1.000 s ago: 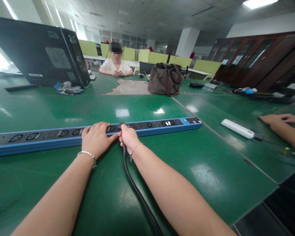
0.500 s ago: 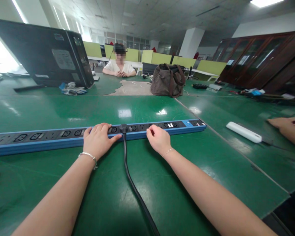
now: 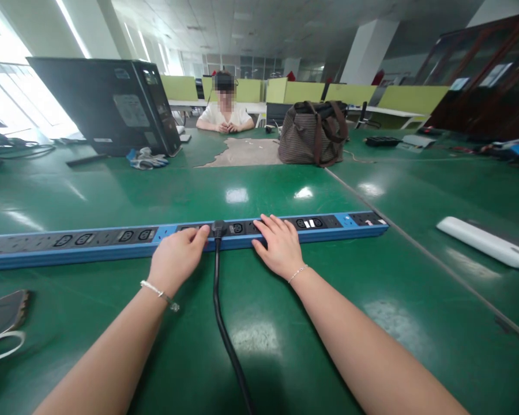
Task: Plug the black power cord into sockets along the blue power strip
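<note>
A long blue power strip [image 3: 125,250] with black sockets lies across the green table. A black plug [image 3: 218,229] sits in one of its middle sockets, and its thick black cable [image 3: 221,311] runs down towards me. Just left of the plug, my left hand [image 3: 178,257] is closed over the strip, thumb against the curled fingers; whatever they may hold is hidden. On the plug's other side, my right hand [image 3: 281,245] is open, its fingers laid flat across the strip's top and the thumb at its near side.
A white bar-shaped device [image 3: 484,241] lies to the right. Behind the strip stand a black computer case [image 3: 108,109], gloves [image 3: 146,158] and a brown bag [image 3: 311,135]. Another person [image 3: 225,112] sits across the table. A phone [image 3: 4,314] is at the left edge.
My left hand has gone from fingers spread on the strip to closed near the plug. My right hand has opened from a closed pinch onto the strip. The view has turned left.
</note>
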`<state>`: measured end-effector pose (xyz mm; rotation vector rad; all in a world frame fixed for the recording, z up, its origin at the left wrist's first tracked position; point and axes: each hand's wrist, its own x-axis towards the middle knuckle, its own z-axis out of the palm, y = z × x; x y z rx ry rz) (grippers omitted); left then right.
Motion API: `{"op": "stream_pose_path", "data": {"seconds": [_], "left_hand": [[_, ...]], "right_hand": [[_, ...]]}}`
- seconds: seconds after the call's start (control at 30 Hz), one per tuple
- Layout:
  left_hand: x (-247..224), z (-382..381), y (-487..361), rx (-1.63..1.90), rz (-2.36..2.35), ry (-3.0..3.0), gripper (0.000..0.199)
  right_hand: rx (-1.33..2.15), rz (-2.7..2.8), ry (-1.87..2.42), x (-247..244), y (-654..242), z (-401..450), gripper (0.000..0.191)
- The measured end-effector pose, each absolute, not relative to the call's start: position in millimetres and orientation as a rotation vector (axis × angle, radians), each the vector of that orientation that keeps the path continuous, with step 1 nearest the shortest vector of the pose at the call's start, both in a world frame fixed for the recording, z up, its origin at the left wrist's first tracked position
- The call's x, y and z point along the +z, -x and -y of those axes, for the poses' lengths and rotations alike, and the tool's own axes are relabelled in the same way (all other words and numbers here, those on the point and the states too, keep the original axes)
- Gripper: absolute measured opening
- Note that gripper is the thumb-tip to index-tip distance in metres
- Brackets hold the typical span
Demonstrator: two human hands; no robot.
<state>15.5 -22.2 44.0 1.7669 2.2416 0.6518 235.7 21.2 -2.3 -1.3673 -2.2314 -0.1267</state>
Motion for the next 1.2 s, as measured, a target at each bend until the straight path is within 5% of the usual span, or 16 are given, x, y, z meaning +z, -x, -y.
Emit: {"op": "stream_pose_path", "data": {"seconds": [0.33,0.87,1.2], "left_hand": [[41,14,-64,1.085,-1.619,-0.703,0.029],[65,5,-49,0.718,-1.584,-0.645,0.039],[53,12,-58,0.846,-1.581,-0.650,0.043]], "right_hand": [[-0.070,2.209,1.360,-3,-232,-22,0.047],[-0.042,2.185,1.367,-3,-231,-21,0.045],[-0.046,2.182,1.354,-3,-232,-21,0.045]]}}
